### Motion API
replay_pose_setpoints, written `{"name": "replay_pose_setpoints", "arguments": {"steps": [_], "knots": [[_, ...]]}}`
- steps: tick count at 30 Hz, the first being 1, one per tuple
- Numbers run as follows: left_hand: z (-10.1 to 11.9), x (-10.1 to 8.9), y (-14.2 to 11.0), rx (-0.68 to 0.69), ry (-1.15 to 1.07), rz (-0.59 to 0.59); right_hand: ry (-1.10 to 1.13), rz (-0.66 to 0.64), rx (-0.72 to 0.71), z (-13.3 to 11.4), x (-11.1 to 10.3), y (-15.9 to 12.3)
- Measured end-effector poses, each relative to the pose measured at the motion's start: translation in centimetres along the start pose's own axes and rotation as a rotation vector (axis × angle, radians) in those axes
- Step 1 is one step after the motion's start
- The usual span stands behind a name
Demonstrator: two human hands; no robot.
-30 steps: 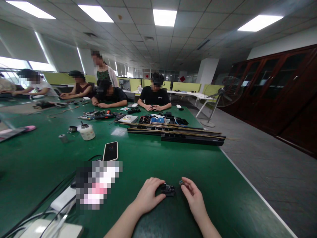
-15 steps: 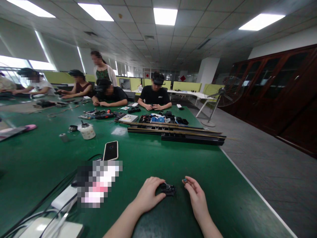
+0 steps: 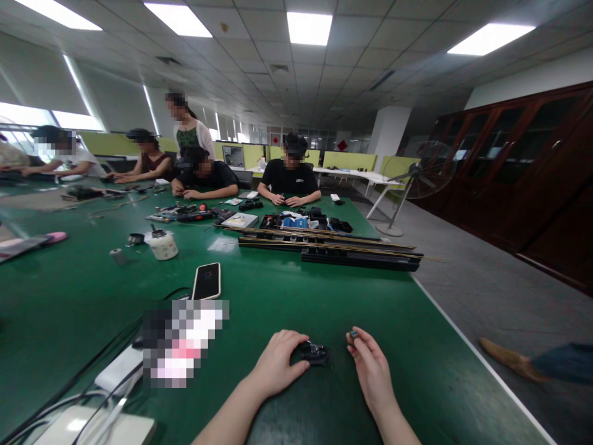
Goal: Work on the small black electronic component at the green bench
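Observation:
My left hand [image 3: 279, 364] rests on the green table, thumb and fingers closed around the left end of a small black device [image 3: 316, 354]. The device lies on the tabletop, and its exact kind cannot be made out. To its right, apart from it, my right hand [image 3: 374, 374] pinches a tiny blue-green piece [image 3: 353, 334] between thumb and forefinger. That piece is too small to name.
Left of my hands lie a phone [image 3: 207, 281], white power strip [image 3: 119, 369] and cables. A jar [image 3: 164, 245] stands farther back. Long black rails [image 3: 361, 259] with thin rods cross the table. Co-workers sit beyond; a person's shoe [image 3: 512, 358] shows at right.
My right hand has moved slightly right, away from the black device, and turned a little with the small piece. My left hand stays put. A person's leg and shoe have appeared at right.

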State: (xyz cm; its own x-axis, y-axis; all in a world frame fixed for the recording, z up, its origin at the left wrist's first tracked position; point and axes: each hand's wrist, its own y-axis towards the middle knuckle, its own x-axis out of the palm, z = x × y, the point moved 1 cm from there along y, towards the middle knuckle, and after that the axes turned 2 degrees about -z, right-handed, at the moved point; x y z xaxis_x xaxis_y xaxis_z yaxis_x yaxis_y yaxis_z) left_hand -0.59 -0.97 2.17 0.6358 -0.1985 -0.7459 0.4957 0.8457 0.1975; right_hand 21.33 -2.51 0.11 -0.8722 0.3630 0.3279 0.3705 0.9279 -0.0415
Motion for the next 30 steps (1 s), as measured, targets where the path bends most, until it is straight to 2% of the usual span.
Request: {"name": "replay_pose_setpoints", "arguments": {"steps": [11, 30], "knots": [[-0.15, 0.19, -0.02, 0.016, -0.002, 0.012, 0.154, 0.026, 0.079, -0.55, 0.29, -0.24], [-0.17, 0.33, -0.06, 0.011, 0.002, 0.018, 0.036, 0.032, 0.05, -0.3, 0.09, -0.13]]}}
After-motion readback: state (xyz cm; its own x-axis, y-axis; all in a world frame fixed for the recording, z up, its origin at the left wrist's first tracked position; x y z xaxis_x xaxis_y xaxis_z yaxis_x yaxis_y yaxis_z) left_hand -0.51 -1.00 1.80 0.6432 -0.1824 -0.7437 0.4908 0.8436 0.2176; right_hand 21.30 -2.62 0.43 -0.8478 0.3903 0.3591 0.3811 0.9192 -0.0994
